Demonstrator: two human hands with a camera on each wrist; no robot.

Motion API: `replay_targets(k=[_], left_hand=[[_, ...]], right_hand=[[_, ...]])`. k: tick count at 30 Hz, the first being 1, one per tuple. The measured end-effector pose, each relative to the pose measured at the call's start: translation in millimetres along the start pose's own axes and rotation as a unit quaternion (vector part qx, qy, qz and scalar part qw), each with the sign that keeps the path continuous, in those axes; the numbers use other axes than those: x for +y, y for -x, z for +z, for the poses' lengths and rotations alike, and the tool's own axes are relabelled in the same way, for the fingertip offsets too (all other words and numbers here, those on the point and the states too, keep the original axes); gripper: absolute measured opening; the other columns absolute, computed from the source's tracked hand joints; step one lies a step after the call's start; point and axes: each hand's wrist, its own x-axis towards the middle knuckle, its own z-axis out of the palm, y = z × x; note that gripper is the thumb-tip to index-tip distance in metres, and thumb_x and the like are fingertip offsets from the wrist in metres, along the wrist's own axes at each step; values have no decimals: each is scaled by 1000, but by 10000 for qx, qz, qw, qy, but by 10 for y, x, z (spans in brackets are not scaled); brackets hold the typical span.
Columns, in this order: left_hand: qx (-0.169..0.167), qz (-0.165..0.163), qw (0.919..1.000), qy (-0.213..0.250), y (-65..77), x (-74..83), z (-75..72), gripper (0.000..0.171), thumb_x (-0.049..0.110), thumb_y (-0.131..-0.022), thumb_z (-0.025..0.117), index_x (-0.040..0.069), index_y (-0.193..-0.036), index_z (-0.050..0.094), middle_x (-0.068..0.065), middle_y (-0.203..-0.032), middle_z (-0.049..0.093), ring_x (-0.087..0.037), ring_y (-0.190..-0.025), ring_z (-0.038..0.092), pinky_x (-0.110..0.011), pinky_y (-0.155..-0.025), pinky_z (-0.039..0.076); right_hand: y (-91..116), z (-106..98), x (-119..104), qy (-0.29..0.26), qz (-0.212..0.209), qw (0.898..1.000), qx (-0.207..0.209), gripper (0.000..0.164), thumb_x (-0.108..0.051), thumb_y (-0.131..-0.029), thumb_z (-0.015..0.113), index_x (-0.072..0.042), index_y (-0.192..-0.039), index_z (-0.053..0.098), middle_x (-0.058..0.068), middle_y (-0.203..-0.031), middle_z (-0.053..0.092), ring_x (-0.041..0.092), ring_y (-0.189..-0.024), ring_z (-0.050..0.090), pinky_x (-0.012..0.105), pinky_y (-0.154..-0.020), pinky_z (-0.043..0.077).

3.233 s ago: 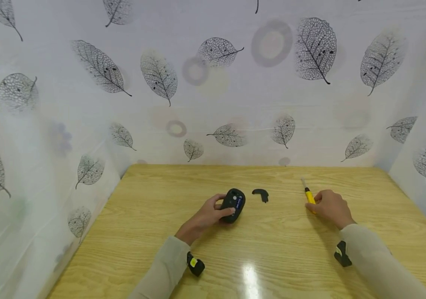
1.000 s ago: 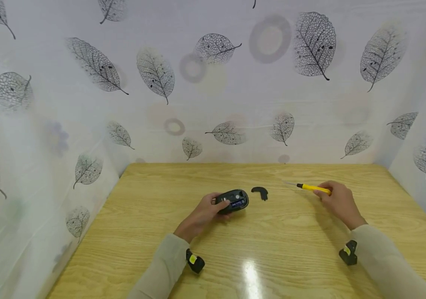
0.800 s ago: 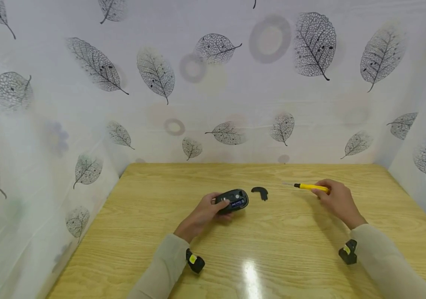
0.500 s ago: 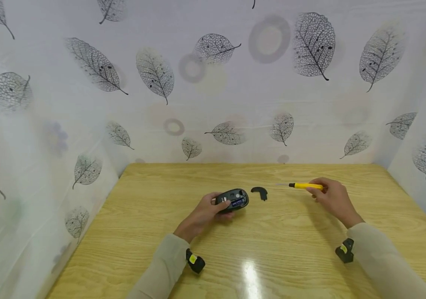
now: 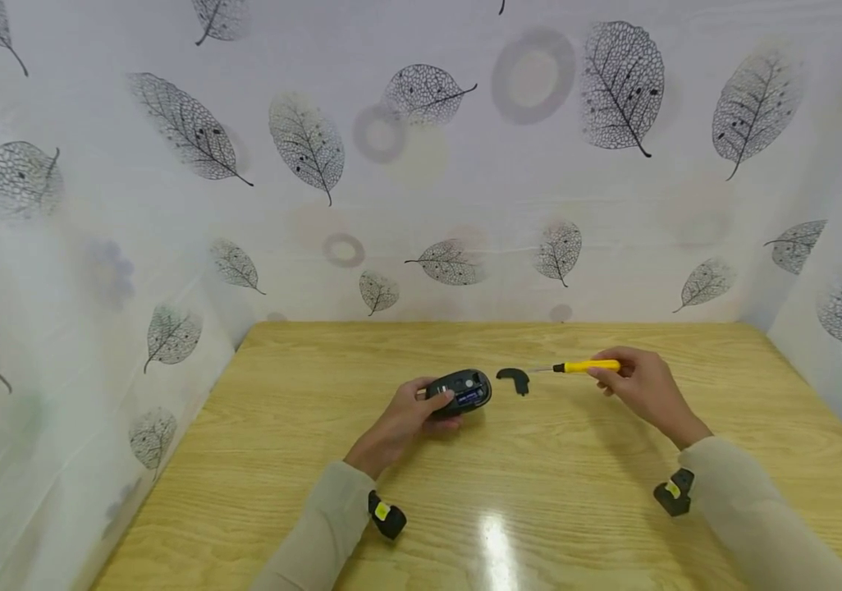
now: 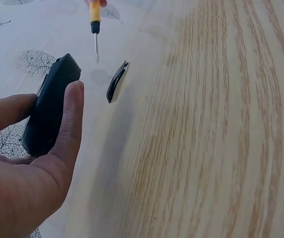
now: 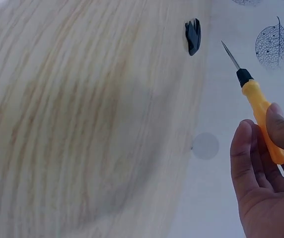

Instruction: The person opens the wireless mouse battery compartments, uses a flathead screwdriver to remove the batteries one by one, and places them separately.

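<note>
My left hand (image 5: 402, 423) grips a black computer mouse (image 5: 471, 386), its underside turned up, thumb on top. A dark blue battery (image 5: 469, 397) shows in the mouse's uncovered compartment. Between thumb and fingers my right hand (image 5: 638, 382) pinches a screwdriver (image 5: 587, 366) by its yellow handle, the thin metal shaft pointing left toward the mouse. In the right wrist view the screwdriver (image 7: 263, 116) lies across the curled fingers under the thumb. On the table between the hands rests a curved black battery cover (image 5: 515, 379), with the screwdriver's tip just right of it in the head view.
A wood-grain table (image 5: 318, 361) carries everything. A pale curtain (image 5: 421, 189) printed with dark leaves hangs behind it and along both sides. Each wrist wears a small black camera, such as the left one (image 5: 387, 515).
The right hand has lifted the screwdriver, swung its tip leftward, and moved left toward the mouse. The left hand has turned the mouse from upright to nearly sideways; the cover stays put.
</note>
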Motion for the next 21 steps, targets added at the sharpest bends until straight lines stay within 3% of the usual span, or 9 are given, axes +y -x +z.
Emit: replay_targets(k=[13,21], left_hand=[[100,-50,9999,-104,-16,-2,-3,62,19,-102,64,-5,-151,34,-29,-131,58,-30,-96,74,-35,-87,60],[193,-122,9995,-209,-24,-9,1,62,20,-103,63,-4,-152,34,-27,-129,60,-27,-93,74,-35,-87,60]], right_hand=[[-71,34,-241,-155,-180,9993,-294,27,-10,-99,67,11,-116,67,16,-93,71,27,-73,70,29,-63,61],[-87,57,-360,-198,-404,9978,-480,24,-8,-98,68,8,-116,68,11,-90,71,17,-69,68,26,-62,59]])
